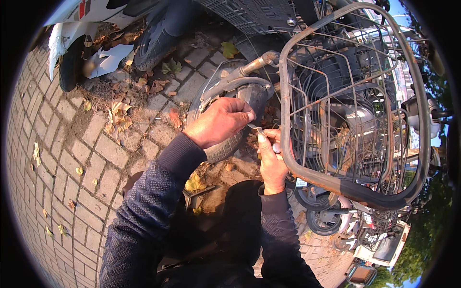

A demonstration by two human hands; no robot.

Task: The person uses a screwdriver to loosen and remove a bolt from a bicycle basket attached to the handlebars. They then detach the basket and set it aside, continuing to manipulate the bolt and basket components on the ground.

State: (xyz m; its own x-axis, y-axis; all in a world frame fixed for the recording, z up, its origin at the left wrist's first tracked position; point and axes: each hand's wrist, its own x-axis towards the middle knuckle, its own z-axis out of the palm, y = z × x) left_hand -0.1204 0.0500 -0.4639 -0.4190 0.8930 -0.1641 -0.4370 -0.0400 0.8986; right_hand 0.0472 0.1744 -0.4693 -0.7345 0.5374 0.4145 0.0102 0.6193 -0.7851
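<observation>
My right hand (272, 161) is closed in a pinch on a small pale flat piece (258, 128), too small to name. The piece points toward my left hand (218, 122), whose fingers are bent together just above and to the left of it. What those fingers hold, if anything, is hidden. Behind my left hand is a bike wheel with a treaded tyre (226, 150), a dark mudguard (253, 97) and a worn metal fork tube (254, 66). My left wrist and hand cover part of the tyre.
A rusty wire basket (284, 103) rises close beside my right hand. A black plastic crate (257, 17) is at the top. Other parked two-wheelers, one with a dark tyre (72, 65), stand around. Fallen leaves (117, 115) lie on the brick paving (105, 149).
</observation>
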